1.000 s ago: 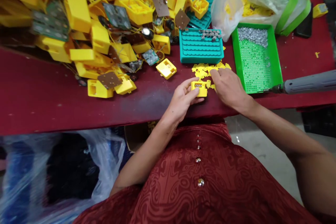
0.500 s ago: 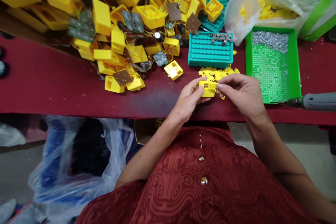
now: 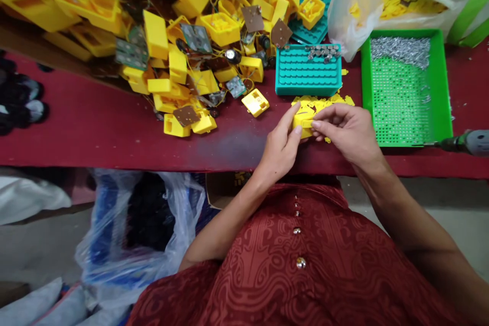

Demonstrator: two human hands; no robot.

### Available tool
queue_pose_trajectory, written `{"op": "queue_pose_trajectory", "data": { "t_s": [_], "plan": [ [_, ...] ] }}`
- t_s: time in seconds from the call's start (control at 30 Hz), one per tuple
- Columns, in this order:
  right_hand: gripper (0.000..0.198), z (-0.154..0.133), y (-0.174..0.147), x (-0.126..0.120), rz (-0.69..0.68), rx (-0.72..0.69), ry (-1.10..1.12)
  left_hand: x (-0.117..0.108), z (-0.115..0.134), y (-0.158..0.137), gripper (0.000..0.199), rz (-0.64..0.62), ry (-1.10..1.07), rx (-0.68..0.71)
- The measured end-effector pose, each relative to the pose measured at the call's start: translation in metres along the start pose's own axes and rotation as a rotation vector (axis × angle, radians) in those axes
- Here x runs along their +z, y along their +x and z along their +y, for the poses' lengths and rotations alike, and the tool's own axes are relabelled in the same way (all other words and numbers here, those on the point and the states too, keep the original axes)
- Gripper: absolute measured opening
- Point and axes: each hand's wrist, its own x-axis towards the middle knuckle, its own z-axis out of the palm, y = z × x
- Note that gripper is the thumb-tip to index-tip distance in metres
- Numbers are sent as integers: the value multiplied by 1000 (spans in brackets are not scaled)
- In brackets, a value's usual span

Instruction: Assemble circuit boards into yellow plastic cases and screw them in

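My left hand [image 3: 280,146] is closed round a small yellow plastic case [image 3: 299,119], just above the table's front part. Thumb and index finger of my right hand [image 3: 351,132] pinch a small yellow cover [image 3: 306,124], which lies against the case's face. Whether the cover sits flush I cannot tell; my fingertips hide its right end. Loose yellow covers [image 3: 341,99] are heaped just behind both hands. Beyond them stands a teal ridged tray [image 3: 308,76] with button cells [image 3: 323,52] along its back right. A yellow case half [image 3: 255,102] lies left of my hands.
Yellow cases with wires and circuit boards [image 3: 195,38] pile up at the back left. A green basket [image 3: 439,97] of small metal parts [image 3: 401,51] stands right, with an electric screwdriver [image 3: 476,142] beside it. Behind is a plastic bag [image 3: 353,30]. Below the table sits a lined blue crate [image 3: 103,214].
The cover has come over the case's face, and the opening with metal contacts that showed before is now out of sight. The whole view has shifted slightly left.
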Motion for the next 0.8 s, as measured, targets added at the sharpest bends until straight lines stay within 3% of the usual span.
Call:
{"op": "queue_pose_trajectory", "data": {
  "t_s": [0.1,0.27,0.43,0.57,0.67,0.8],
  "plan": [
    [24,-1,1,2,22,9,-1,-1,5,0,48,17,81,66],
    [29,-4,1,7,58,-9,-195,1,7,1,36,93,83,41],
    [27,-10,1,7,54,-202,-488,1,4,2,33,81,-152,-87],
    [23,-11,0,1,116,-299,-531,-1,9,-1,38,62,-381,-212],
    [31,-8,-3,-3,25,-269,-565,-3,12,-3,40,39,-421,-225],
    [33,-2,-7,-6,-152,-94,-547,-3,6,-7,47,-53,-329,-165]
  ]
}}
